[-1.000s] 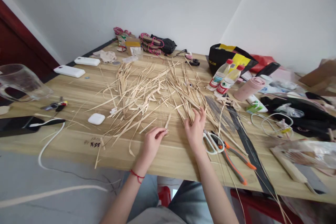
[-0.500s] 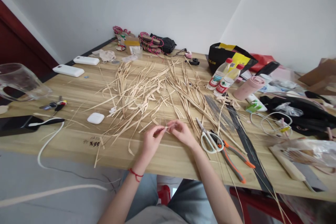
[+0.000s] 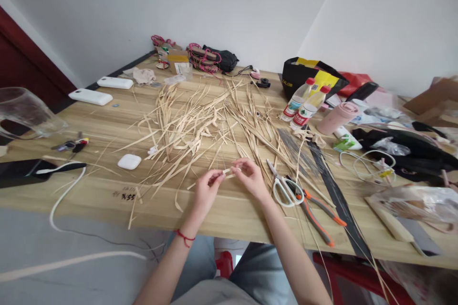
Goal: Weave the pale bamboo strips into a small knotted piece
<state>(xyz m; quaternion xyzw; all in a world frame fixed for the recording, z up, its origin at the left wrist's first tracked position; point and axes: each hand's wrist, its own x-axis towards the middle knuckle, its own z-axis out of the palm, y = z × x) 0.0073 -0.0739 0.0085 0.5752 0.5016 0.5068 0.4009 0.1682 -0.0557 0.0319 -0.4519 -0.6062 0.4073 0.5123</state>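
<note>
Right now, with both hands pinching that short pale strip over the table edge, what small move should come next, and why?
Probably a small bend or fold of the strip between the two pinches. The left hand and right hand each grip one end, close together, clear of the loose pile of strips; the scissors lie untouched beside the right hand.

table edge: black handwritten marks, perhaps "N55" | bottle labels: unreadable
</note>
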